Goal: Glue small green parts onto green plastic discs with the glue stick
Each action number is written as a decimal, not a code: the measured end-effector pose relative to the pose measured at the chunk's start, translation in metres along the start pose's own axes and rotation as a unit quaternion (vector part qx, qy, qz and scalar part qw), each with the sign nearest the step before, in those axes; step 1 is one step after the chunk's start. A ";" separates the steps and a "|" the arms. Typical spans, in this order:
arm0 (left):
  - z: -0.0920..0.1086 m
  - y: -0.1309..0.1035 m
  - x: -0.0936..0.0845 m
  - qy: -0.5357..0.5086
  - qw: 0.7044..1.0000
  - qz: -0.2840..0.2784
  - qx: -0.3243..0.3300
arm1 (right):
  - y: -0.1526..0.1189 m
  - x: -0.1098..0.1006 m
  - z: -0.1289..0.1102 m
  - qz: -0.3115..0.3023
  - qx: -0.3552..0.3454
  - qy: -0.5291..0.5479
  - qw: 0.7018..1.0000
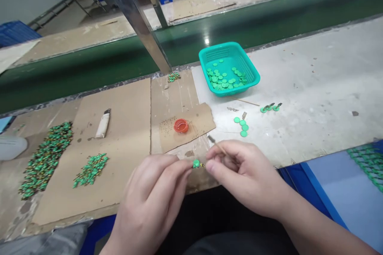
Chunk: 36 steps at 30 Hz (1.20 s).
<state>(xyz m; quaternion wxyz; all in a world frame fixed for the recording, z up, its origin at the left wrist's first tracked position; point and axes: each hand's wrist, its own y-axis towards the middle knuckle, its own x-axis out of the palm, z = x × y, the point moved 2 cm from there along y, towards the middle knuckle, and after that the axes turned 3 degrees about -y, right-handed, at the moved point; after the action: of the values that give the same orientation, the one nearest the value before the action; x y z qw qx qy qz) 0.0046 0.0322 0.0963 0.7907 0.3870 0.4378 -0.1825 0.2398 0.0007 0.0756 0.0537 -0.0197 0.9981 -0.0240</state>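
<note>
My left hand (157,191) is closed in a pinch on a small green piece (196,163) with a yellowish end, held just over the table's front edge. Facing it, my right hand (245,175) is closed around a thin stick (220,147) whose dark tip points up and left. Its thumb and finger come close to the yellowish end; whether they touch it I cannot tell. Beyond the hands, a small red cup (181,126) stands on a piece of cardboard (203,117). Several flat green discs (243,122) lie on the table to the right of the cup.
A teal basket (254,77) at the back holds several green discs. Green discs with dark strips (269,108) lie right of it. Leftward are a white lighter (103,124), a small pile of green pieces (91,170) and a larger heap (48,159). A metal post (140,24) rises behind.
</note>
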 end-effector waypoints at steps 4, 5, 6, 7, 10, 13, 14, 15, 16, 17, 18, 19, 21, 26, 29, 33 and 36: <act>0.010 0.002 -0.006 -0.053 0.998 0.034 -0.014 | 0.000 0.011 -0.003 -0.058 0.069 0.106 0.990; 0.010 0.002 -0.005 -0.098 0.993 0.043 -0.045 | -0.001 0.013 -0.002 -0.062 0.074 0.131 0.987; 0.009 0.002 -0.002 -0.155 0.982 0.053 -0.088 | -0.001 0.014 0.000 -0.069 0.078 0.156 0.982; 0.009 0.002 0.002 -0.224 0.963 0.062 -0.136 | -0.001 0.016 0.002 -0.078 0.083 0.182 0.977; 0.012 0.003 0.014 -0.415 0.865 0.102 -0.261 | 0.001 0.020 0.005 -0.110 0.095 0.253 0.957; 0.018 0.006 0.020 -0.497 0.803 0.141 -0.296 | 0.003 0.023 0.004 -0.136 0.094 0.301 0.939; 0.019 0.006 0.021 -0.504 0.799 0.148 -0.293 | 0.004 0.023 0.003 -0.142 0.097 0.309 0.936; 0.019 0.006 0.020 -0.503 0.801 0.148 -0.287 | 0.004 0.024 0.002 -0.146 0.101 0.312 0.933; 0.018 0.006 0.020 -0.498 0.808 0.144 -0.281 | 0.004 0.024 0.002 -0.151 0.108 0.312 0.932; 0.017 0.005 0.019 -0.490 0.816 0.137 -0.274 | 0.003 0.024 0.002 -0.156 0.116 0.310 0.931; 0.015 0.004 0.018 -0.480 0.825 0.129 -0.268 | 0.003 0.023 0.003 -0.159 0.121 0.304 0.931; 0.013 0.003 0.016 -0.472 0.832 0.126 -0.263 | 0.002 0.022 0.004 -0.160 0.124 0.294 0.934; 0.007 -0.001 0.013 -0.453 0.840 0.137 -0.265 | 0.001 0.018 0.007 -0.144 0.120 0.272 0.944; -0.008 -0.015 0.017 -0.376 0.861 0.133 -0.316 | 0.001 -0.007 0.010 0.001 -0.023 0.096 0.995; -0.013 -0.024 0.027 -0.327 0.887 0.112 -0.307 | 0.004 -0.015 0.010 0.044 -0.132 -0.056 0.989; -0.014 -0.028 0.036 -0.248 0.934 0.083 -0.244 | 0.008 -0.014 0.016 0.050 -0.226 -0.136 0.963; -0.013 -0.029 0.038 -0.210 0.951 0.066 -0.217 | 0.010 -0.011 0.022 0.047 -0.264 -0.156 0.951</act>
<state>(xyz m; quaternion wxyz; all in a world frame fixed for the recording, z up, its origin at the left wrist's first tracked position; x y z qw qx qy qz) 0.0001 0.0253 0.0476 0.9401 0.1869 0.2641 -0.1078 0.2525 0.0103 0.0542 0.2023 0.0103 0.9479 0.2458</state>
